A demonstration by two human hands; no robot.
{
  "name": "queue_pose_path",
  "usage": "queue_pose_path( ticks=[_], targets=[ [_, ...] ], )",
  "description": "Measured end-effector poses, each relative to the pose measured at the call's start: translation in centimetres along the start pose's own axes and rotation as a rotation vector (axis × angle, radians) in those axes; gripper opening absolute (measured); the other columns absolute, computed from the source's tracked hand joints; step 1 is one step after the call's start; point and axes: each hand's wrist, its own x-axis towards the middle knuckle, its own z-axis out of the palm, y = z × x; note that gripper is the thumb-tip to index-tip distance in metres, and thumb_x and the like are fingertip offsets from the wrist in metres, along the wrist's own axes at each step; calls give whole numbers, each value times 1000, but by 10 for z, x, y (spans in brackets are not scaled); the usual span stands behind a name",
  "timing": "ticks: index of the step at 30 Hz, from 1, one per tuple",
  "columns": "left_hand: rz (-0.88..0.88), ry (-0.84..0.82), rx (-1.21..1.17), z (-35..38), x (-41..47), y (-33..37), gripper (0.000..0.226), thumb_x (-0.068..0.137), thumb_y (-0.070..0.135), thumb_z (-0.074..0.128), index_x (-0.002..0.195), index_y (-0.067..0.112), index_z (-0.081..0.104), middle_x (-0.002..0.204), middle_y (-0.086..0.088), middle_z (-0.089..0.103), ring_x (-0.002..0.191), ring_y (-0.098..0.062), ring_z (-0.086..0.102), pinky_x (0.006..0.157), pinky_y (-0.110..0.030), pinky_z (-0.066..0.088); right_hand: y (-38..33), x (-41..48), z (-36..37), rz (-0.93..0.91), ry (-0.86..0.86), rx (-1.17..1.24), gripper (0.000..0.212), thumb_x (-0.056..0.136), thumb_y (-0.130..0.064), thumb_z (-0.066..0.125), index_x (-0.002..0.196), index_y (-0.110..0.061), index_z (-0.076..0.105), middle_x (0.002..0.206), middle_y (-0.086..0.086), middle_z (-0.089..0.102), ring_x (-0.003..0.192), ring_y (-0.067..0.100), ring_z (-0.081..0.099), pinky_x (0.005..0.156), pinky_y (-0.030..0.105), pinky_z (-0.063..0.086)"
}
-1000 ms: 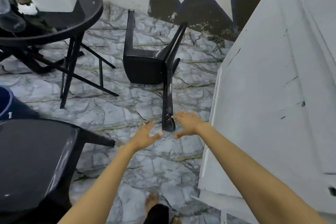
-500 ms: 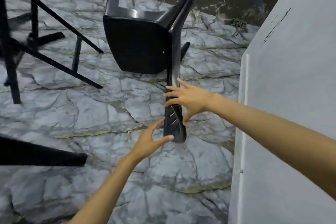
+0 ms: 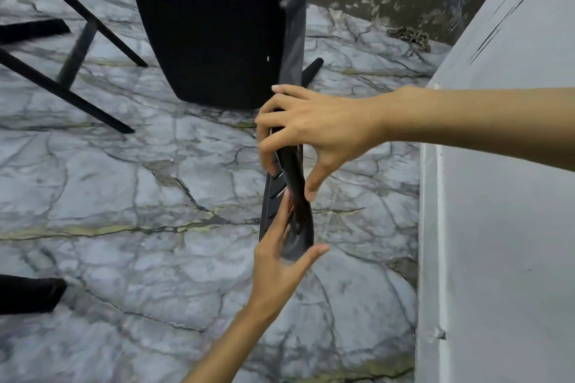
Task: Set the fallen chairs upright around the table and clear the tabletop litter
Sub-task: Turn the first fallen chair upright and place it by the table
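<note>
A black plastic chair (image 3: 214, 34) lies tipped on the marble floor, its seat underside facing me and its backrest edge (image 3: 295, 196) stretching toward me. My right hand (image 3: 314, 134) wraps over that backrest edge from the right, fingers curled around it. Lower down, my left hand (image 3: 280, 261) cups the rounded end of the same edge, thumb on one side and fingers on the other. The tabletop and its litter are out of view.
Black table legs (image 3: 71, 50) cross the floor at upper left. Part of another black chair (image 3: 28, 292) shows at the left edge. A grey-white door or panel (image 3: 497, 196) stands close on the right. A small tangle of debris (image 3: 410, 36) lies by the far wall.
I have come closer to the fallen chair. Both hands went from reaching with spread fingers to closing on the backrest edge.
</note>
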Motion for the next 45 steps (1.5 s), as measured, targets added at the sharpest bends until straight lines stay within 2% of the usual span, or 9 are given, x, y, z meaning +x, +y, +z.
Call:
queue_pose_path(
  ticks=[3,7,17,22,26,30,33,41,45],
  targets=[
    [59,56,127,3,3,-11,74,71,61,64,131,66,20,135,29,48,125,6,47,103,-21,43,3,5,2,-27,38,36,48,56,-61,76,94,-35,61,96,-12,48,110,16,36,112,38,12],
    [100,79,166,4,8,-17,75,74,61,60,135,61,16,120,46,49,114,15,51,95,-14,46,7,9,-1,-29,13,78,44,54,-62,77,85,-36,61,87,-13,46,97,13,33,104,31,18],
    [82,71,127,-7,0,-12,81,74,58,62,141,42,21,115,49,50,110,16,53,95,-14,46,-1,15,-7,-20,29,114,43,54,-60,77,85,-35,63,87,-12,47,93,13,36,92,17,21],
    [52,95,159,-56,-13,8,75,75,39,62,138,42,22,113,50,51,108,16,55,94,-15,48,-24,51,-25,-50,74,177,42,58,-56,78,88,-29,65,86,-9,48,90,14,37,90,21,22],
    [-15,142,161,-111,-18,73,71,75,39,63,132,61,27,117,38,57,111,3,59,97,-23,48,-40,85,-84,-61,89,256,42,59,-55,78,87,-29,62,82,-16,42,87,9,34,87,24,25],
    [-75,118,129,-168,-3,177,71,72,32,63,134,48,33,118,34,59,115,3,57,93,-18,48,-46,105,-181,-44,131,428,37,60,-50,80,84,-31,59,78,-23,43,85,-11,33,82,12,23],
    [-111,75,146,-200,15,265,69,72,34,65,133,53,36,130,20,57,127,-9,50,103,-31,45,-41,103,-260,-24,168,559,34,62,-41,82,84,-25,61,81,-19,51,83,-11,40,79,7,28],
    [-110,70,87,-232,91,470,45,75,18,73,117,29,60,113,17,69,111,-4,62,90,-15,49,12,64,-445,126,305,839,31,65,-29,79,88,-14,64,76,-20,61,76,-5,55,71,5,38],
    [-191,-1,140,-249,118,507,48,65,40,77,111,35,64,115,14,68,113,-3,60,92,-13,47,68,34,-486,261,348,889,30,68,-23,78,93,-15,64,74,-25,60,70,-7,54,65,4,39]
  ],
)
